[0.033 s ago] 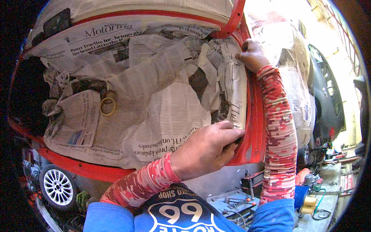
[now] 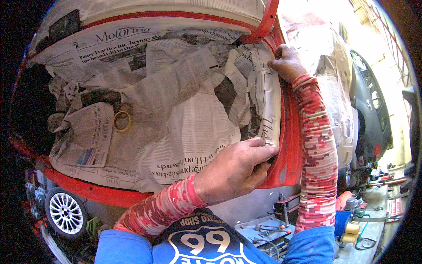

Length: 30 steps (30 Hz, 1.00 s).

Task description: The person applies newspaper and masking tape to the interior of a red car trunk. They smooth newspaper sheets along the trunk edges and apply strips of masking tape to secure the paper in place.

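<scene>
Newspaper sheets (image 2: 193, 127) line the open trunk of a red car body (image 2: 288, 132). My left hand (image 2: 235, 169) is closed at the near right corner, thumb and fingers pinched on a folded newspaper strip (image 2: 269, 99) that runs along the right rim. Farther up that rim is my right hand (image 2: 288, 64), its fingers curled and its thumb pressed to the strip's upper part. What lies under its fingers is partly hidden. A roll of masking tape (image 2: 122, 121) rests on the newspaper at the left.
A red hinge arm (image 2: 266, 22) rises at the top right. Paper-covered bodywork (image 2: 334, 97) and a dark car (image 2: 371, 110) stand to the right. Below are a wheel (image 2: 66, 212), a tray of tools (image 2: 263, 233) and spools (image 2: 351, 232) on a bench.
</scene>
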Tool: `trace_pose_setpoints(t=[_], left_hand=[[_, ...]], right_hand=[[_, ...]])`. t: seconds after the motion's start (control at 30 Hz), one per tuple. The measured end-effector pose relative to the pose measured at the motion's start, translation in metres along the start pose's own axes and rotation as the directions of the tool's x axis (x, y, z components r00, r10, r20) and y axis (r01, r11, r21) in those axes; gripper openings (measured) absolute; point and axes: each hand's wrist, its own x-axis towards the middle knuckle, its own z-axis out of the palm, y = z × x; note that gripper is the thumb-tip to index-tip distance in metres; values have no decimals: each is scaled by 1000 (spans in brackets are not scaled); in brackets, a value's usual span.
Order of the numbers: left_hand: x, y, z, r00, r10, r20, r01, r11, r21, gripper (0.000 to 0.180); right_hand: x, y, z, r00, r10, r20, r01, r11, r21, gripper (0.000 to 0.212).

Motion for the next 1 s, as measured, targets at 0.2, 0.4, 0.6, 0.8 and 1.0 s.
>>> trace_pose_setpoints(t=[0.2,0.4,0.6,0.8,1.0], left_hand=[[9,-4,-8,994,-66,92,91,947,-308,43],[18,-6,2,935,-335,115,351,826,-440,55],[32,-22,12,987,-159,-7,150,946,-288,65],[35,-15,1,972,-194,135,231,904,-360,64],[33,-1,-7,963,-220,158,262,903,-342,56]], right_hand=[[5,0,-1,1000,-12,-15,12,1000,-8,40],[3,-6,-4,1000,14,-2,-14,999,-52,40],[0,-7,-5,999,12,-40,-14,998,-59,41],[4,-1,-2,1000,6,-9,-6,1000,11,40],[5,1,-3,1000,-15,-13,16,999,37,39]])
